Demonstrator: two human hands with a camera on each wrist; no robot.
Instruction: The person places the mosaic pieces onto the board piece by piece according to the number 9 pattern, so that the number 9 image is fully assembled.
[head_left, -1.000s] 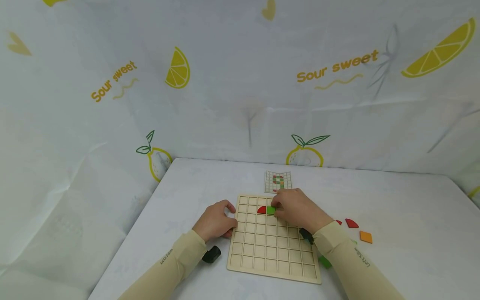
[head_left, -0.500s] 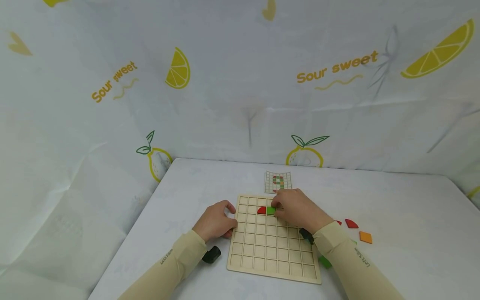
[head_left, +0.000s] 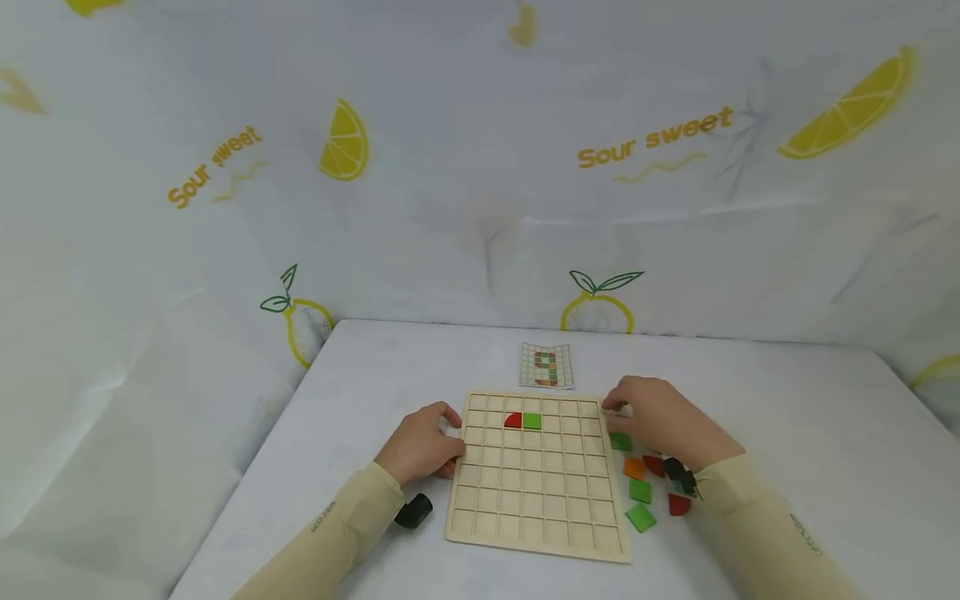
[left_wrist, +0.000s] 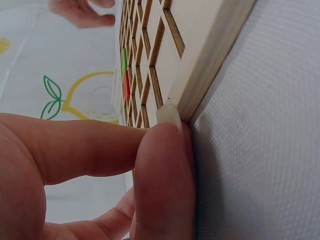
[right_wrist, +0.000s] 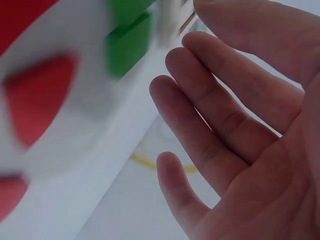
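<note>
A wooden grid board (head_left: 517, 483) lies flat on the table. A red quarter-circle tile (head_left: 513, 420) and a green square tile (head_left: 532, 421) sit side by side in its second row. At the board's left edge my left hand (head_left: 422, 444) holds on with thumb and index finger; the left wrist view shows the thumb (left_wrist: 165, 175) against the wooden rim. My right hand (head_left: 667, 421) is just beyond the board's right edge, above loose tiles. In the right wrist view its relaxed fingers (right_wrist: 200, 130) hold nothing.
Right of the board lie loose tiles: green squares (head_left: 640, 491), an orange square (head_left: 633, 467) and red quarter-circles (head_left: 678, 504). Behind the board is a pattern card (head_left: 527, 367). A lemon-print cloth (head_left: 450, 208) rises at the table's back edge.
My right hand has let go of the green square tile on the board and moved right, off the board. The left hand stays at the left edge. The head view has shifted slightly.
</note>
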